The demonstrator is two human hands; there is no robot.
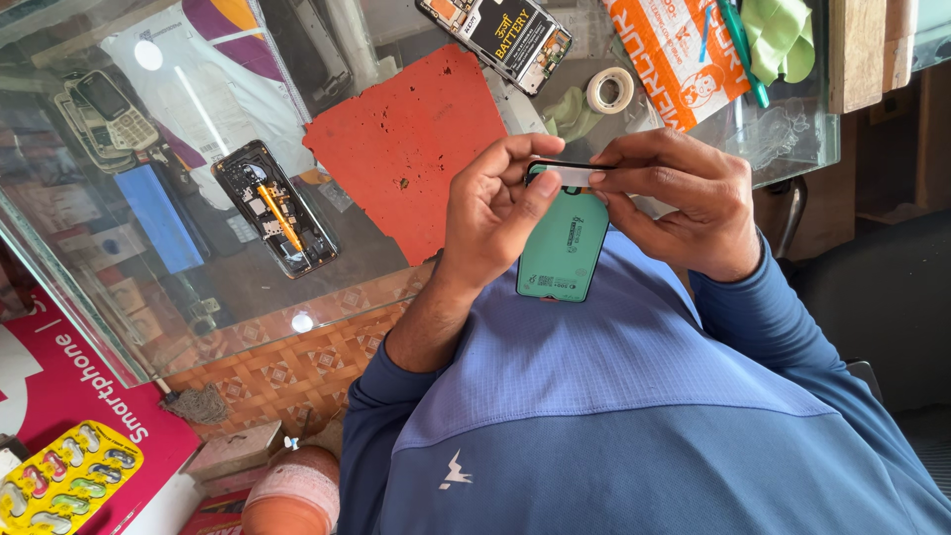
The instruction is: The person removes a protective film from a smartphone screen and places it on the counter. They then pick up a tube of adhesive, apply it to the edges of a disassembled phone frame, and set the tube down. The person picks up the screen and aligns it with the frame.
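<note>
From the head camera I see my left hand (490,213) and right hand (674,203) both closed on the top edge of a flat green-backed phone panel (562,248), held upright over my blue shirt, seemingly to steady its thin rim. Beyond lie a glass worktop (396,267), a rough red mat (411,144), an opened phone (274,208) and a tape roll (610,90).

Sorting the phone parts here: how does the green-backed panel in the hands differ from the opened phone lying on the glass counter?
The flat green-backed phone panel is lifted, pinched at its top edge by the left hand and right hand; the opened black phone lies untouched on the glass counter. The panel's back is plain green; the phone shows exposed internals with a yellow strip. Both are slim rectangles.
</note>
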